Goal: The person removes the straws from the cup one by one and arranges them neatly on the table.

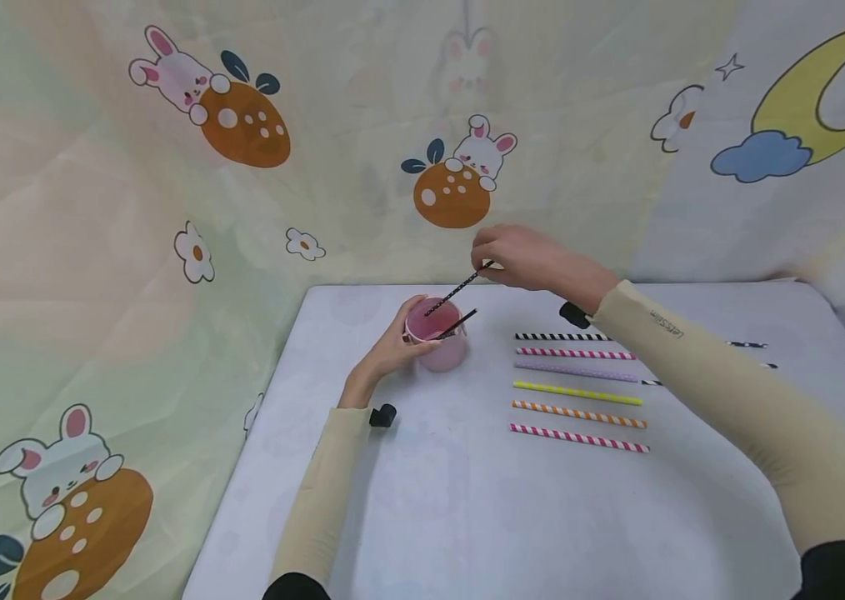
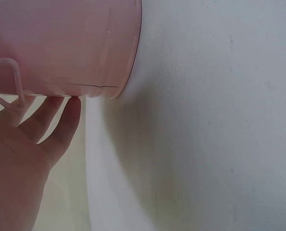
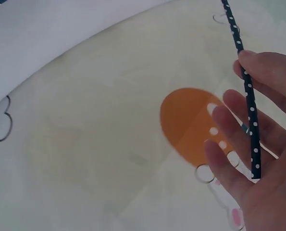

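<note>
My left hand (image 1: 387, 353) holds a translucent pink cup (image 1: 445, 360) from its left side, thumb near the rim. In the left wrist view, the fingertips press against the wall of the cup (image 2: 70, 48), close to a small pink loop (image 2: 18, 84). Over the back of the table, my right hand (image 1: 516, 258) pinches a dark paper straw with white dots (image 3: 252, 115) between thumb and finger. The lower end of that straw (image 1: 460, 289) reaches over the cup's opening. Another dark straw (image 1: 466, 317) leans in the cup, its top above the rim.
Right of the cup lies a column of patterned straws: black-striped (image 1: 561, 337), pink-striped (image 1: 576, 354), purple (image 1: 576, 371), yellow (image 1: 576, 392), orange-striped (image 1: 578, 413) and red-striped (image 1: 578, 437). More dark straws (image 1: 748, 344) show partly behind the right sleeve. A printed cloth (image 1: 362, 100) hangs behind the white table (image 1: 467, 517).
</note>
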A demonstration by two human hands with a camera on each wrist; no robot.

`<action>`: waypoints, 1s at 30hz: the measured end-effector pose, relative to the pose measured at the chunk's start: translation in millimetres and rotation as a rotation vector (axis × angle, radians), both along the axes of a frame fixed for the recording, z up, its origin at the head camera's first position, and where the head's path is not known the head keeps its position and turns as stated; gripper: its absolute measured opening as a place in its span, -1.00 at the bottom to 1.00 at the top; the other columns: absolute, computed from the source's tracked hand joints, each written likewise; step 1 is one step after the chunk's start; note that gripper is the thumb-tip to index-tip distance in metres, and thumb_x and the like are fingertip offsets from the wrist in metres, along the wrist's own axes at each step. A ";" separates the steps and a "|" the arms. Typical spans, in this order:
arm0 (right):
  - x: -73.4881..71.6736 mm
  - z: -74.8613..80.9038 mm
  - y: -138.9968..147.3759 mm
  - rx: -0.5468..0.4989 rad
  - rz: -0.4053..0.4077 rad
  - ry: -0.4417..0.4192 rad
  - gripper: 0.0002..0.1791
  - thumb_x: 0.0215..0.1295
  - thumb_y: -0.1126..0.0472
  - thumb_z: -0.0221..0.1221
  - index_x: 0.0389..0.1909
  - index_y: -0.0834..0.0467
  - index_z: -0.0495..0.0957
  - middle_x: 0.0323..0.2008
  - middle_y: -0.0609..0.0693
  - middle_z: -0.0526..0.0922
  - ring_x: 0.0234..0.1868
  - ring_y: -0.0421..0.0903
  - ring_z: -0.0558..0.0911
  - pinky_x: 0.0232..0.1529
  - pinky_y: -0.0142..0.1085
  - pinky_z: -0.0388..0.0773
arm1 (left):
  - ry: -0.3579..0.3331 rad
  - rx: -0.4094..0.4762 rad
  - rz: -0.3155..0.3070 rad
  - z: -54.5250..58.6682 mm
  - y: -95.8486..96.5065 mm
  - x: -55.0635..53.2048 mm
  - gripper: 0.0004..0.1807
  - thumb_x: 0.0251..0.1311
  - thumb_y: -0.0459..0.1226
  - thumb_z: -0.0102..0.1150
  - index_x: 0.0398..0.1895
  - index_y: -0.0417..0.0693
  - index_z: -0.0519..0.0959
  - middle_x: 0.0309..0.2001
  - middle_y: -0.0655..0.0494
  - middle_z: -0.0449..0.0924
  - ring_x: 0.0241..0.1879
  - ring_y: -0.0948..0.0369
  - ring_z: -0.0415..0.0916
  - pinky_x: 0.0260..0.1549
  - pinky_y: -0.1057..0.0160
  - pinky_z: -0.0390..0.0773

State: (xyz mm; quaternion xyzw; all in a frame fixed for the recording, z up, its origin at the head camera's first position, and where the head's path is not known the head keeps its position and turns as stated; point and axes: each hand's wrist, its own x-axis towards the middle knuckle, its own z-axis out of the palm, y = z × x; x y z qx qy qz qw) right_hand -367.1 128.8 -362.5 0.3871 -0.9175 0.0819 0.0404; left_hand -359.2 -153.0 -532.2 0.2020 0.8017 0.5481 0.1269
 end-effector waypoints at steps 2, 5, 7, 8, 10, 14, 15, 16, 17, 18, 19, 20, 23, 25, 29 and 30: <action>0.0 -3.7 11.2 -0.080 0.014 0.015 -0.90 0.30 0.25 0.32 -0.21 0.17 0.70 -0.08 0.08 0.65 -0.02 0.05 0.60 0.07 -0.08 0.58 | -0.006 0.003 -0.005 0.1 0.0 -0.2 0.02 0.17 -0.22 0.43 0.57 0.31 -0.02 0.49 0.08 0.19 0.42 0.07 0.23 0.35 -0.05 0.35; 0.9 -9.0 28.1 -0.153 -0.014 -0.006 -0.90 0.31 0.25 0.32 -0.21 0.17 0.68 -0.06 0.08 0.63 0.01 0.05 0.59 0.11 -0.07 0.58 | -0.011 0.010 -0.010 0.5 0.4 -0.3 0.04 0.17 -0.24 0.42 0.59 0.28 -0.05 0.51 0.05 0.16 0.43 0.03 0.21 0.34 -0.08 0.35; 2.8 -11.7 39.3 -0.182 -0.060 -0.041 -0.89 0.31 0.25 0.32 -0.19 0.16 0.67 -0.03 0.08 0.61 0.04 0.05 0.57 0.14 -0.05 0.57 | -0.010 0.005 -0.006 0.4 0.6 -0.7 0.04 0.17 -0.23 0.42 0.59 0.29 -0.05 0.50 0.06 0.16 0.43 0.03 0.21 0.34 -0.07 0.36; 3.5 -13.5 44.7 -0.195 -0.083 -0.055 -0.89 0.31 0.24 0.31 -0.17 0.14 0.67 -0.02 0.07 0.61 0.06 0.04 0.56 0.15 -0.04 0.56 | -0.008 0.001 -0.004 0.5 0.8 -0.8 0.04 0.17 -0.22 0.42 0.59 0.31 -0.04 0.50 0.07 0.17 0.43 0.04 0.22 0.34 -0.06 0.37; 6.0 -17.6 55.6 -0.219 -0.117 -0.070 -0.89 0.33 0.23 0.31 -0.16 0.11 0.66 0.00 0.05 0.60 0.08 0.03 0.55 0.18 -0.04 0.54 | -0.004 -0.002 0.002 0.3 1.0 -1.2 0.02 0.16 -0.20 0.43 0.57 0.35 -0.02 0.48 0.10 0.20 0.41 0.07 0.24 0.32 -0.03 0.39; 13.3 -28.7 77.5 -0.273 -0.134 -0.068 -0.88 0.33 0.23 0.30 -0.15 0.10 0.66 -0.01 0.03 0.60 0.08 0.00 0.55 0.15 -0.03 0.53 | 0.007 -0.003 0.013 -1.4 0.6 -1.8 -0.01 0.15 -0.18 0.44 0.54 0.40 0.03 0.44 0.11 0.24 0.38 0.09 0.28 0.31 -0.01 0.40; 16.2 -31.4 82.8 -0.288 -0.138 -0.070 -0.88 0.33 0.23 0.30 -0.15 0.11 0.66 -0.01 0.03 0.60 0.07 0.00 0.55 0.14 -0.03 0.53 | 0.008 -0.003 0.017 -2.0 0.4 -1.9 -0.01 0.15 -0.18 0.45 0.54 0.42 0.04 0.44 0.11 0.24 0.38 0.09 0.28 0.30 -0.02 0.40; 18.7 -34.3 87.9 -0.300 -0.146 -0.073 -0.88 0.33 0.23 0.31 -0.15 0.11 0.66 -0.02 0.02 0.60 0.06 0.00 0.55 0.13 -0.03 0.54 | 0.009 -0.003 0.019 -2.5 0.2 -1.7 -0.01 0.15 -0.17 0.45 0.53 0.43 0.04 0.44 0.11 0.24 0.37 0.09 0.28 0.31 -0.03 0.40; 21.3 -37.1 92.6 -0.313 -0.153 -0.078 -0.88 0.33 0.24 0.31 -0.15 0.12 0.67 -0.02 0.03 0.61 0.06 0.01 0.55 0.12 -0.02 0.54 | 0.011 -0.005 0.020 -2.9 0.0 -1.6 -0.02 0.15 -0.17 0.45 0.53 0.44 0.04 0.44 0.11 0.24 0.37 0.08 0.28 0.31 -0.04 0.40; 24.1 -39.6 97.1 -0.323 -0.165 -0.084 -0.88 0.33 0.23 0.31 -0.15 0.13 0.67 -0.02 0.04 0.61 0.06 0.02 0.55 0.12 -0.01 0.53 | 0.012 -0.007 0.023 -3.3 -0.2 -1.6 -0.02 0.14 -0.15 0.45 0.53 0.45 0.04 0.44 0.12 0.24 0.37 0.08 0.28 0.31 -0.05 0.40; 26.8 -42.3 101.6 -0.328 -0.184 -0.090 -0.87 0.34 0.23 0.30 -0.14 0.12 0.67 -0.02 0.04 0.61 0.07 0.03 0.55 0.12 0.01 0.53 | 0.011 -0.008 0.025 -3.7 -0.4 -1.6 -0.01 0.14 -0.14 0.45 0.52 0.47 0.04 0.44 0.12 0.24 0.37 0.09 0.28 0.31 -0.06 0.40; 29.1 -45.0 105.9 -0.332 -0.201 -0.095 -0.87 0.34 0.22 0.30 -0.13 0.12 0.66 -0.01 0.05 0.61 0.08 0.05 0.56 0.12 0.02 0.53 | 0.010 -0.010 0.026 -3.9 -0.7 -1.6 -0.01 0.14 -0.14 0.46 0.52 0.48 0.04 0.44 0.13 0.23 0.37 0.09 0.28 0.31 -0.06 0.40; 35.8 -51.6 117.7 -0.350 -0.239 -0.108 -0.85 0.36 0.22 0.28 -0.11 0.13 0.66 0.03 0.09 0.60 0.12 0.09 0.55 0.14 0.06 0.52 | -0.001 -0.016 0.025 -4.1 -1.2 -1.7 -0.01 0.15 -0.13 0.45 0.52 0.50 0.03 0.45 0.14 0.21 0.39 0.09 0.26 0.33 -0.07 0.39; 40.5 -55.1 125.0 -0.354 -0.256 -0.108 -0.85 0.36 0.23 0.28 -0.09 0.13 0.66 0.04 0.10 0.60 0.12 0.10 0.54 0.14 0.08 0.51 | -0.012 -0.021 0.022 -3.8 -1.4 -1.9 0.00 0.15 -0.13 0.45 0.53 0.50 0.01 0.47 0.14 0.19 0.41 0.09 0.24 0.34 -0.07 0.37; 50.4 -60.4 136.1 -0.358 -0.276 -0.119 -0.83 0.34 0.23 0.29 -0.08 0.14 0.66 0.05 0.10 0.60 0.13 0.09 0.53 0.14 0.09 0.51 | -0.040 -0.040 0.013 0.4 -1.1 -0.9 0.04 0.17 -0.14 0.43 0.58 0.42 -0.05 0.51 0.10 0.14 0.45 0.07 0.18 0.37 -0.08 0.33; 52.5 -62.0 138.6 -0.354 -0.284 -0.121 -0.82 0.34 0.23 0.30 -0.07 0.13 0.66 0.05 0.10 0.60 0.13 0.08 0.53 0.13 0.09 0.52 | -0.045 -0.046 0.008 2.7 -0.9 -0.1 0.04 0.18 -0.14 0.42 0.59 0.38 -0.06 0.51 0.07 0.13 0.46 0.05 0.17 0.38 -0.09 0.33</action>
